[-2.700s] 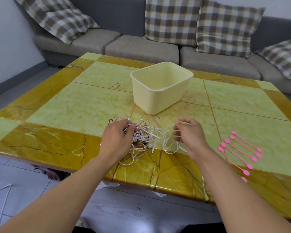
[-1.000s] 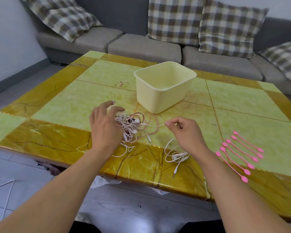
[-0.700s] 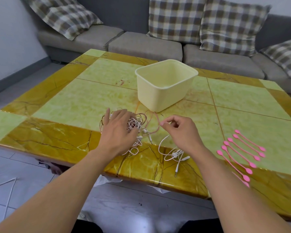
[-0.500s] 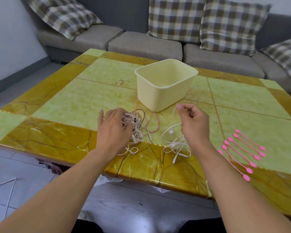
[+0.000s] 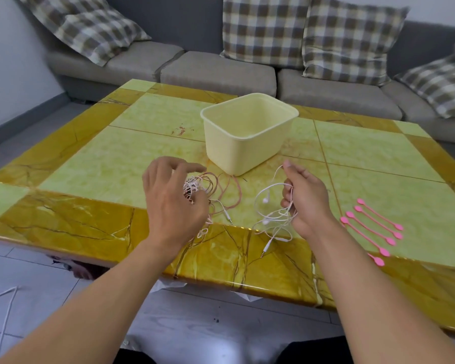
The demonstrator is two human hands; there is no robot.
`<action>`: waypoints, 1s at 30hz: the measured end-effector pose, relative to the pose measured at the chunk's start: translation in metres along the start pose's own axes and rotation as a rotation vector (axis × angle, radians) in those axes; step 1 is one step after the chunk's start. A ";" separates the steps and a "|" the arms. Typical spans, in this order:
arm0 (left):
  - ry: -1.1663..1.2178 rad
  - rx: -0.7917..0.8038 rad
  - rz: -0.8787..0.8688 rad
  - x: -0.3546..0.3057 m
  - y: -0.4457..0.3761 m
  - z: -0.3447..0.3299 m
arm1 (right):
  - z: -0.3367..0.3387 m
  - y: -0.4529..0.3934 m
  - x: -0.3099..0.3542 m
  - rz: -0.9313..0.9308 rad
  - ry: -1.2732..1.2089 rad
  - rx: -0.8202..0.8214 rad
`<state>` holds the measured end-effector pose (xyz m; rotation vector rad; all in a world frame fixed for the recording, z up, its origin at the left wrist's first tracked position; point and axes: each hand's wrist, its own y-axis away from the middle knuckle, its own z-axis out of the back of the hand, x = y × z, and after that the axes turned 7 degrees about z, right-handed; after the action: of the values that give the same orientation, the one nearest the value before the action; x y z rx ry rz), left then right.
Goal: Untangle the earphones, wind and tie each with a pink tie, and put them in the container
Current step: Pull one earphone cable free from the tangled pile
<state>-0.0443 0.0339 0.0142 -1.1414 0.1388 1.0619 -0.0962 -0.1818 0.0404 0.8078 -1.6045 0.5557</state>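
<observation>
Hanging in loose loops from the curled fingers of the right hand (image 5: 306, 203), the white earphone (image 5: 271, 214) trails toward the table edge; the left hand (image 5: 172, 203), fingers spread and relaxed, hovers over the remaining tangle (image 5: 208, 187), while pink ties (image 5: 370, 227) lie nearer the right

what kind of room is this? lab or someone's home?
Most likely a home living room: a grey sofa with plaid cushions sits right behind a low marble-pattern coffee table. No lab benches or rigs show.
</observation>
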 end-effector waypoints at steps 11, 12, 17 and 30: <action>-0.344 0.831 -0.007 0.006 0.034 -0.026 | -0.002 0.006 -0.007 -0.072 0.308 0.211; -0.334 0.799 0.040 0.010 0.031 -0.025 | -0.001 0.005 -0.009 -0.059 0.367 0.241; -0.419 0.717 0.118 0.026 0.018 -0.024 | 0.014 0.000 -0.013 0.106 0.729 0.273; -0.010 0.613 -0.001 -0.012 0.031 -0.035 | 0.039 0.007 -0.012 0.062 1.199 0.544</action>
<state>-0.0600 -0.0007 -0.0155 -0.5806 0.4247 0.9318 -0.1258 -0.2037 0.0214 0.5903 -0.3621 1.2495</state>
